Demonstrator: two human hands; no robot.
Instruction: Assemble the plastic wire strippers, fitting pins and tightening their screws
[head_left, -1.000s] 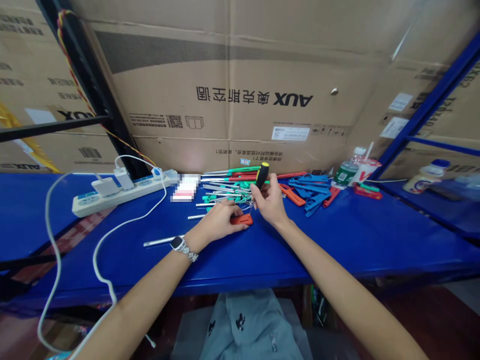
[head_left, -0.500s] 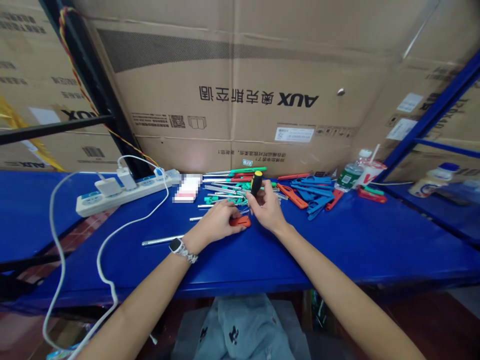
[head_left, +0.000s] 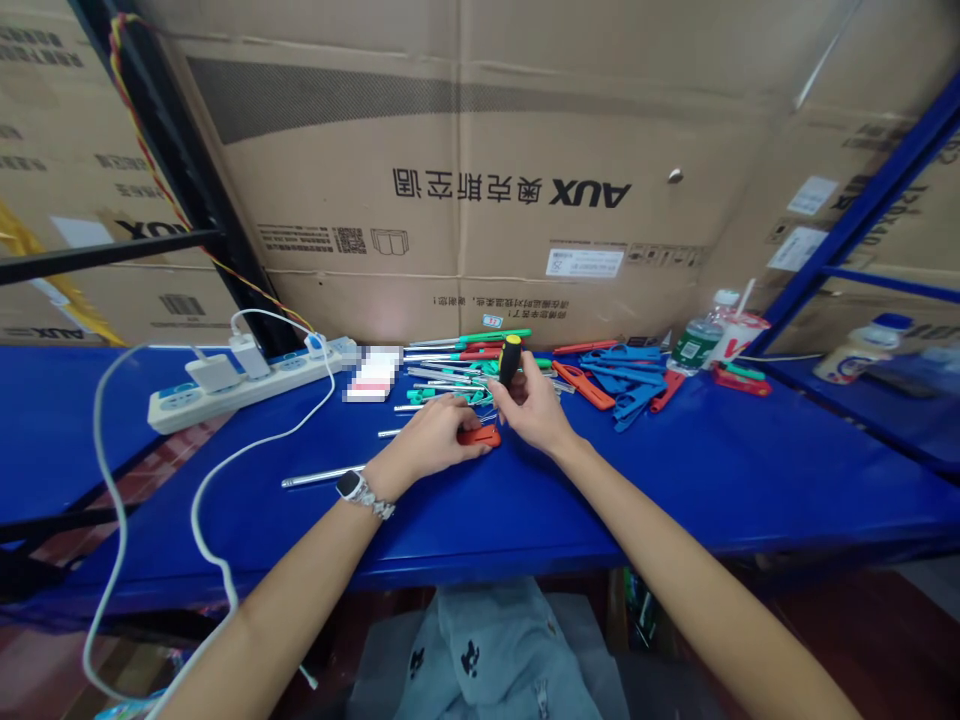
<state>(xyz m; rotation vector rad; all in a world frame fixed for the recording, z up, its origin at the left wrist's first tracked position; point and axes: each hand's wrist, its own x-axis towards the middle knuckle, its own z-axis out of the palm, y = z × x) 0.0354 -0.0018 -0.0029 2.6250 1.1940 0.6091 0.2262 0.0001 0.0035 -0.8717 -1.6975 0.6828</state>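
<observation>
My left hand [head_left: 435, 438] is closed on an orange-red plastic handle [head_left: 484, 436] and holds it down on the blue table [head_left: 600, 520]. A metal rod [head_left: 322, 477] sticks out to the left from under this hand; whether it joins the handle is hidden. In my right hand [head_left: 534, 408] is a screwdriver [head_left: 511, 358] with a black and yellow grip, held nearly upright. Its tip points down by the orange handle's far edge, too small to tell whether it touches. Behind both hands lie several metal rods with green parts [head_left: 450, 385].
Several blue plastic handles [head_left: 626, 372] and a loose orange handle [head_left: 583, 386] lie right of my hands. Farther right stand a water bottle [head_left: 691, 345] and a cup with a straw [head_left: 739, 335]. A power strip [head_left: 247, 380] with white cables is at left. A large cardboard box [head_left: 450, 120] rises behind.
The screwdriver and my right hand have shifted slightly left, and the grip stands more upright. My left hand stays on the orange handle. The camera view has swayed a little.
</observation>
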